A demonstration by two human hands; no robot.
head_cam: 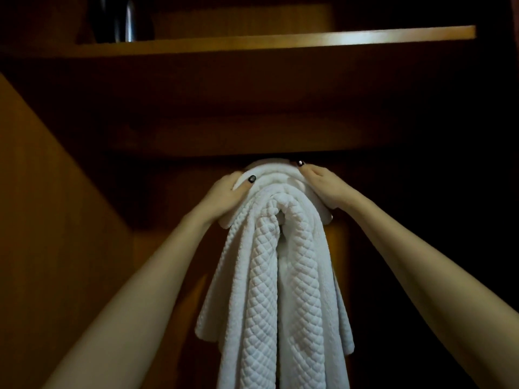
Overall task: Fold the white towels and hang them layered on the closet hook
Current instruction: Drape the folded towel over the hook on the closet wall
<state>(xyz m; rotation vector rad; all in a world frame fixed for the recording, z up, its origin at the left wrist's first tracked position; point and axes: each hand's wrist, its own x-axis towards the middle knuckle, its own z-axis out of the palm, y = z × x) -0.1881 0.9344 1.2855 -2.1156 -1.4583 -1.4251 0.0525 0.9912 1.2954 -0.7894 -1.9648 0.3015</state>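
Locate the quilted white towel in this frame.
In the head view, the quilted white towel hangs at centre, just below the wooden shelf, its top held between the left hand and right hand.

The scene is dim and warm-toned, most of the closet sunk in deep brown shadow. The strongest light is a soft glare streak along the front edge of the shelf [280,40], brightest toward its right part. A dark shiny object [123,21] on the shelf carries a thin vertical highlight. The white towels [278,276] are the brightest thing in view, evenly lit from the front, their quilted texture sharp. Both forearms look pale and slightly soft. The right side and upper corners fall to near black. Wide-angle distortion tilts the left wall [42,192] and stretches the arms toward the lower corners
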